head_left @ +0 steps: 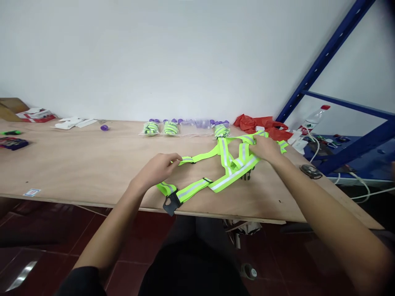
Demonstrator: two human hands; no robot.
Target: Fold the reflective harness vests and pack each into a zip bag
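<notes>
Left hand [159, 168] and right hand [266, 148] were apart, each gripping the neon-yellow, silver-striped webbing harness [224, 156] on the pale wooden desk [92, 172] — spreading it out, I'd guess; next move probably called for untwisting it.

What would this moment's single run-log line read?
left hand: holding reflective harness, left end | right hand: gripping its right part | black buckle: at front edge of wooden table

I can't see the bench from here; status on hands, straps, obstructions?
Left hand, right hand on the yellow-green harness. Black buckle at near edge of table. Bagged bundle close behind harness.
</notes>
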